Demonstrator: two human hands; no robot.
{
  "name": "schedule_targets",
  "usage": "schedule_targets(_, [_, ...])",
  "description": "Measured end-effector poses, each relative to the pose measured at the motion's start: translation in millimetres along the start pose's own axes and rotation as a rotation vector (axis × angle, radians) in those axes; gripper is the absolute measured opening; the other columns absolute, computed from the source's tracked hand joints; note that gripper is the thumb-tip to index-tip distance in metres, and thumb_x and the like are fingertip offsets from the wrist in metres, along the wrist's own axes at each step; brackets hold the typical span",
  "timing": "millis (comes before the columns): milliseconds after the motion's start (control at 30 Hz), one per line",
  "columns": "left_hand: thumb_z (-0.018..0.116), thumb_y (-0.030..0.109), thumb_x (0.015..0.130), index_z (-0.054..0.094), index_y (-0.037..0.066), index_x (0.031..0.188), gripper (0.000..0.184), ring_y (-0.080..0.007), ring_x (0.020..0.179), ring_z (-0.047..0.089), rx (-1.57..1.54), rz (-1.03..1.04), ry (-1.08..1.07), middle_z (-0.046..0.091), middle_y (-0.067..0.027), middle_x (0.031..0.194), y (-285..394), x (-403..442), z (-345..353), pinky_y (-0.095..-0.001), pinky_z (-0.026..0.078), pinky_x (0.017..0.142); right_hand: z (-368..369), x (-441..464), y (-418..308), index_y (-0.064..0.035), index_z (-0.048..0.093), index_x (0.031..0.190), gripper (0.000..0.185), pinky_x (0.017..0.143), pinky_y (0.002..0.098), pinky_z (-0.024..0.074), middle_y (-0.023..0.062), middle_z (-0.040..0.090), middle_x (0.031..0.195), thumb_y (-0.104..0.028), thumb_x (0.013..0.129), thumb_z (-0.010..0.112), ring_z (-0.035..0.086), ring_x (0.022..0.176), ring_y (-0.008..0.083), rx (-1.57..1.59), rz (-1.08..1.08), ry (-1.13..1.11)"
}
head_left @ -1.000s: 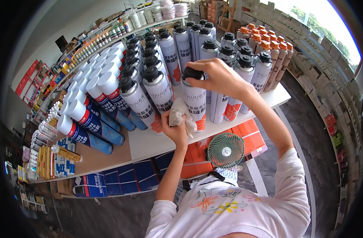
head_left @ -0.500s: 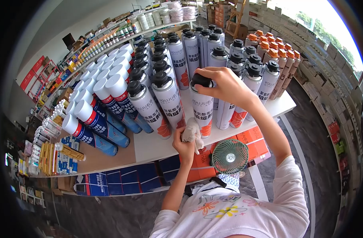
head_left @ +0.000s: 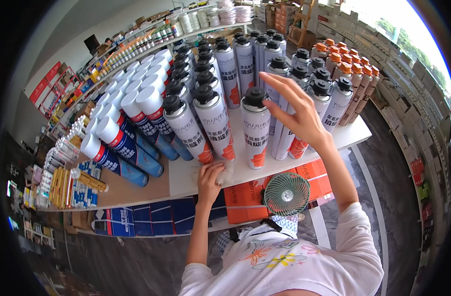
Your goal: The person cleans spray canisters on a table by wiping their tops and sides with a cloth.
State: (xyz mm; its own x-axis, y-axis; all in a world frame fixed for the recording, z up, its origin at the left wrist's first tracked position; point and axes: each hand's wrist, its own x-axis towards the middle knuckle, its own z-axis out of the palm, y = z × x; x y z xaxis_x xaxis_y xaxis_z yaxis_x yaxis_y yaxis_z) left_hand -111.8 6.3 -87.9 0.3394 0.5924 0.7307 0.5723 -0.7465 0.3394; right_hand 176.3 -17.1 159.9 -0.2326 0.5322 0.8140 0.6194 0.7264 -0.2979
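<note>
Beside the top of a white foam sealant can (head_left: 256, 128), my right hand (head_left: 303, 112) is open, fingers stretched out and thumb apart. The can stands upright with its black cap (head_left: 255, 95) uncovered; my thumb is close to the cap, and I cannot tell whether it touches. My left hand (head_left: 210, 178) is down at the front of the white table top (head_left: 182, 190), fingers bent over a pale crumpled cloth (head_left: 225, 176). The cloth lies against the table surface, partly hidden by the hand. Just behind it stand two more foam cans (head_left: 216, 130).
White-capped blue spray cans (head_left: 129, 135) stand in rows at left, orange-capped cans (head_left: 351, 79) at back right. A green fan (head_left: 286, 194) is at my chest, near orange boxes (head_left: 245, 202) under the table. Sealant tubes (head_left: 63, 190) lie at far left.
My right hand has let go of the can's black cap and moved up and right, opening. My left hand has carried the cloth left and down from the can to the table top.
</note>
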Motion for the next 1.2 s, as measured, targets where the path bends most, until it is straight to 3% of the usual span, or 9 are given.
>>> schedule_targets(167, [0.067,-0.013,0.06,0.067,0.004,0.112,0.054,-0.0305,0.113,0.056,-0.063,-0.093,-0.215,0.068,-0.0049,0.121,10.4,8.2,-2.4,-0.0418,0.047,0.1,31.3,-58.5,-14.9,0.0015,0.064,0.125,0.045,0.092,0.0367,0.0525,0.0168,0.069,0.12,0.007,0.081,0.068,0.067,0.107,0.0285,0.023,0.019,0.308])
schedule_targets(267, [0.073,-0.01,0.063,0.063,0.007,0.126,0.066,-0.032,0.119,0.053,-0.124,-0.116,-0.362,0.061,-0.0081,0.131,11.3,15.0,-13.9,-0.0419,0.046,0.106,61.7,-108.2,-22.3,0.0019,0.065,0.118,0.04,0.09,0.0335,0.0525,0.0159,0.069,0.117,0.009,0.079,0.068,0.068,0.101,0.0227,0.186,0.269,0.408])
schedule_targets(467, [0.077,-0.003,0.074,0.037,0.015,0.153,0.09,-0.0354,0.136,0.045,-0.026,-0.194,-0.535,0.044,-0.0158,0.15,52.2,38.5,-50.2,-0.0425,0.04,0.114,87.9,-173.8,-10.7,-0.001,0.055,0.126,0.039,0.075,0.0284,0.0502,0.0082,0.067,0.11,0.0,0.088,0.064,0.06,0.084,0.0142,0.299,0.756,0.234])
schedule_targets(633, [0.077,0.003,0.08,0.035,0.01,0.152,0.083,-0.0359,0.135,0.049,-0.206,-0.233,-0.519,0.047,-0.019,0.149,80.9,100.8,-88.5,-0.0452,0.042,0.113,109.7,-218.5,11.0,0.0019,0.043,0.136,0.042,0.077,0.029,0.054,0.0138,0.063,0.12,-0.012,0.099,0.056,0.064,0.095,0.0154,0.867,1.16,0.043])
schedule_targets(767, [0.078,0.01,0.082,0.045,0.004,0.144,0.07,-0.0363,0.134,0.05,-0.402,-0.086,-0.193,0.051,-0.019,0.145,105.1,148.9,-89.6,-0.0433,0.044,0.11,126.8,-217.4,7.6,0.0066,0.04,0.141,0.046,0.092,0.0372,0.0577,0.0197,0.059,0.129,-0.016,0.102,0.051,0.065,0.107,0.0236,1.148,1.399,0.104])
schedule_targets(867, [0.079,0.014,0.084,0.044,0.002,0.144,0.071,-0.0365,0.134,0.049,-0.184,0.127,-0.034,0.054,-0.0192,0.142,130.2,187.3,-87.5,-0.0439,0.042,0.11,132.0,-217.2,5.3,0.0112,0.032,0.144,0.055,0.103,0.0418,0.0549,0.0231,0.054,0.135,-0.021,0.103,0.052,0.061,0.119,0.0286,1.22,1.386,0.091])
schedule_targets(1033, [0.078,0.036,0.084,0.046,-0.004,0.143,0.078,-0.0366,0.131,0.051,0.217,0.275,-0.219,0.054,-0.0243,0.138,116.4,235.7,-66.1,-0.0435,0.041,0.111,137.2,-221.9,13.8,0.012,0.03,0.145,0.057,0.106,0.045,0.0526,0.0251,0.051,0.14,-0.016,0.101,0.053,0.057,0.126,0.0329,1.323,1.395,0.167])
schedule_targets(1100, [0.078,0.049,0.08,0.05,-0.005,0.139,0.085,-0.0373,0.121,0.059,0.109,0.192,-0.372,0.06,-0.026,0.129,107.4,250.7,-63.9,-0.0421,0.046,0.105,140.6,-226.8,19.7,0.0122,0.029,0.145,0.058,0.107,0.0453,0.0518,0.025,0.05,0.14,-0.014,0.1,0.053,0.056,0.127,0.0337,1.344,1.387,0.193])
schedule_targets(1200, [0.084,0.046,0.074,0.054,0.002,0.134,0.08,-0.0361,0.105,0.069,0.006,0.047,-0.62,0.07,-0.023,0.113,108.2,267.3,-75.4,-0.0421,0.053,0.094,142.1,-229.1,24.1,0.0133,0.029,0.145,0.057,0.109,0.0454,0.0504,0.0251,0.05,0.14,-0.012,0.099,0.053,0.055,0.128,0.0343,1.369,1.405,0.237])
